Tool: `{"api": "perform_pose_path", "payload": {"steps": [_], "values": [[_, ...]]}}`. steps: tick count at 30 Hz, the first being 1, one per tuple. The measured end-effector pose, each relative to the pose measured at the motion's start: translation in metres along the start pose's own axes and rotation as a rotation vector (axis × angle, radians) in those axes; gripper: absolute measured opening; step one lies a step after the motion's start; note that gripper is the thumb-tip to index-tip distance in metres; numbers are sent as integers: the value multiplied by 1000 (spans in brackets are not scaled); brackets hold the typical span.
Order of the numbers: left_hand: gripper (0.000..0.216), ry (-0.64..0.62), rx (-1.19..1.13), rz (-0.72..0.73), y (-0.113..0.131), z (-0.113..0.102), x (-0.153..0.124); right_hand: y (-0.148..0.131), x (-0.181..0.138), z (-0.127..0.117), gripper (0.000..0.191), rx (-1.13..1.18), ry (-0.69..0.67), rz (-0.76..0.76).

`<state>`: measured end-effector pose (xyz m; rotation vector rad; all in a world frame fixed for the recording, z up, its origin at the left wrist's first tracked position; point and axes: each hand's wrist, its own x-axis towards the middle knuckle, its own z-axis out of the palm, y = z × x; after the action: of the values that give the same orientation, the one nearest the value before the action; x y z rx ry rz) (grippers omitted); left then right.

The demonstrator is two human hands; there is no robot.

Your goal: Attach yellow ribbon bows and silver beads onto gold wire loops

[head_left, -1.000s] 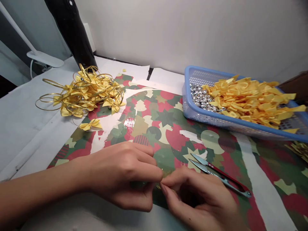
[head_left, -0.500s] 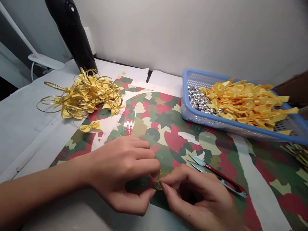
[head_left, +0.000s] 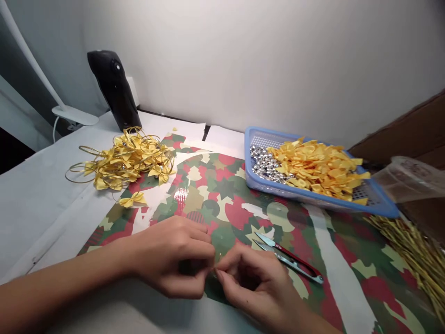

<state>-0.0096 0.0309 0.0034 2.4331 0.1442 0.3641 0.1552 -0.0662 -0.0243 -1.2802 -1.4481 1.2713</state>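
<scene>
My left hand (head_left: 177, 257) is closed in a pinch, its thumb and forefinger meeting. Right beside it, my right hand (head_left: 255, 278) pinches too, so that the fingertips of both almost touch. Between them shows a sliver of thin gold cord (head_left: 220, 256); most of it is hidden by the fingers. Thread snips (head_left: 290, 260) with a red-edged handle lie beyond my right hand, blades pointing left. Past my left hand a single yellow ribbon bow (head_left: 132, 199) lies apart from a pile of yellow bows with gold loops (head_left: 128, 160).
A blue basket (head_left: 320, 202) at the back right holds silver beads (head_left: 266, 164) and yellow ribbon pieces (head_left: 320, 169). Gold cords (head_left: 413, 260) lie at the right near a clear plastic container (head_left: 410, 178). A black bottle-shaped object (head_left: 116, 93) and a lamp base (head_left: 76, 115) stand at the back left.
My left thumb and forefinger have closed together, and the hands are nearer each other. The camera view has tilted and shifted, showing more of the right side.
</scene>
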Motion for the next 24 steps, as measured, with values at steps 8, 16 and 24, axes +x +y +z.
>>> {"api": "perform_pose_path", "payload": {"steps": [8, 16, 24], "values": [[15, -43, -209, -188, -10, -13, -6, -2, 0, 5, 12, 31, -18, 63], [21, -145, -506, -427, -12, -17, -3, -5, 5, 6, 21, 84, 26, 22], [27, -225, -374, -468, -7, -36, 19, -14, 4, -7, 17, -38, 135, -96]]}}
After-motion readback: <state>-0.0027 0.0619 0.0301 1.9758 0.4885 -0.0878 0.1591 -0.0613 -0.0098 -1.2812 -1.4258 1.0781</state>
